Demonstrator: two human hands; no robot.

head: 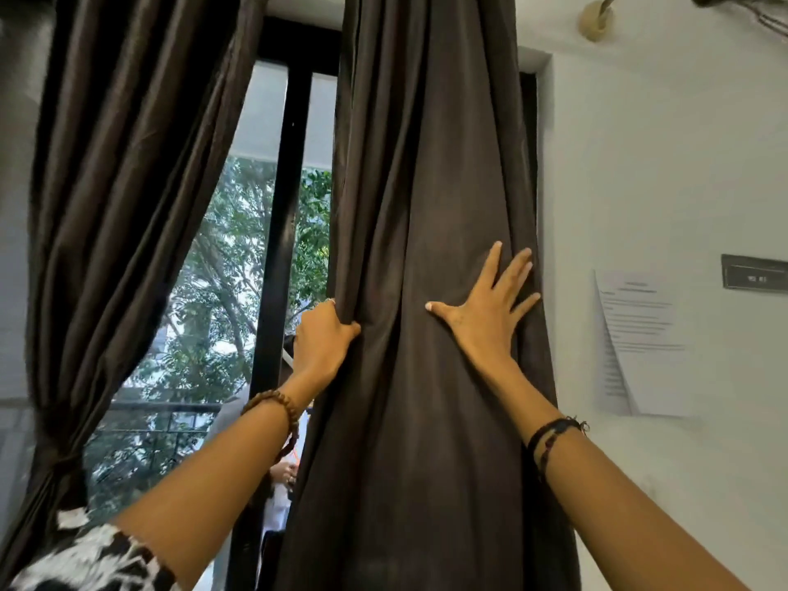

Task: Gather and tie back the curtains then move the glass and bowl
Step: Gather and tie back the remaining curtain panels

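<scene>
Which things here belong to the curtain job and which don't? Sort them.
Job:
right curtain, loose
left curtain, already tied
left hand, gripping the right curtain's edge
right hand, flat on it

Not the job:
paper sheets on the wall
wall plate
window frame

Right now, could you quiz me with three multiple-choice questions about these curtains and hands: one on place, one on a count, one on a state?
1. Where is the white printed paper sheet?
A. on the wall right of the window
B. on the window glass
C. on the floor

2. How many hands touch the loose dark brown fabric curtain on the right?
A. none
B. one
C. two

3. What state is the shiny dark brown curtain on the left in?
A. tied back low down
B. hanging loose
C. taken down

Answers: 1 A, it hangs on the pale wall. 2 C, the left hand grips its edge and the right hand presses flat. 3 A, it is cinched low.
</scene>
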